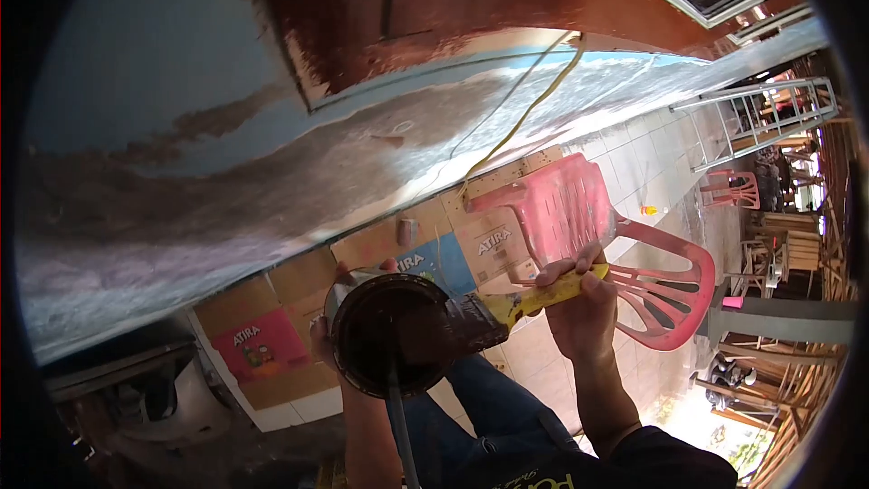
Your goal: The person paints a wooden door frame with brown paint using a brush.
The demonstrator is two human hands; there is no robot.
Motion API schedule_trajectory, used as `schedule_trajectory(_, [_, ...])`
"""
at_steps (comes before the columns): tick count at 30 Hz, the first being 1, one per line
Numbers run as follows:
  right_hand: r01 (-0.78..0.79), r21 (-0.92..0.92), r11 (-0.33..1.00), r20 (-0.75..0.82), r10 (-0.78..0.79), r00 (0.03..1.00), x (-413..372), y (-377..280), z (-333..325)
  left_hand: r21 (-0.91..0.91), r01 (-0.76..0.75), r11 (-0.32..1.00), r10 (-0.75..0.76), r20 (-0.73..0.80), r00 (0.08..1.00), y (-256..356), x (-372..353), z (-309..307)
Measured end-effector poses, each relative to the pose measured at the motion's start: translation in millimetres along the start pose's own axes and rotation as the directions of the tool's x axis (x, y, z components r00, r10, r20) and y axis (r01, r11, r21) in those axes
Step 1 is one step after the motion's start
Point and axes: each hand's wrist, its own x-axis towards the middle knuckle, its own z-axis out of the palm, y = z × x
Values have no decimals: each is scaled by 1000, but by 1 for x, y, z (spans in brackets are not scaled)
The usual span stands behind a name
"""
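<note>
My left hand point(320, 337) is wrapped round a round open can point(340, 301), its fingers showing at the left side and top. Dark brown paint coats the inside of the can. A thin grey stick point(398, 426) leans out over the near rim. In my right hand point(579, 303) is a paintbrush with a yellow handle point(557, 290), gripped between thumb and fingers. The brush's bristles point(475, 324) are dark with paint and overlap the can's right rim.
A red chair point(570, 208) stands beyond my right hand. Flattened cardboard point(299, 294) covers the floor along the wall point(299, 181). A yellow cord point(529, 118) hangs down the wall below a red-brown painted panel point(434, 0). Farther right stands a metal ladder point(756, 118).
</note>
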Motion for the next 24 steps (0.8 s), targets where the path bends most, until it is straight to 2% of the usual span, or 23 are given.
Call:
schedule_trajectory(4, [-55,192,980,-6,57,998,6,-6,-2,-55,26,998,-25,14,1000,-2,4,0])
schedule_trajectory(7, [-26,291,957,29,18,999,13,-13,-2,-56,-12,998,14,38,999,-7,7,1])
schedule_trajectory(10, [40,265,963,66,-60,996,24,-21,-1,-106,6,994,5,107,994,-10,11,18])
schedule_trajectory(12, [135,257,957,27,-146,989,31,-26,-7,-141,21,990,1,153,988,-11,14,32])
schedule_trajectory(14, [205,265,942,1,-212,977,43,-33,-7,-133,35,990,-16,140,990,-11,13,31])
schedule_trajectory(16, [264,272,925,5,-276,961,57,-39,-3,-83,45,996,-39,66,997,-8,6,15])
schedule_trajectory(18, [304,252,919,20,-319,947,67,-42,-2,-105,50,993,-42,77,996,-4,6,6])
schedule_trajectory(24, [392,210,896,120,-421,899,90,-37,9,-3,-50,999,50,-6,999,2,-1,2])
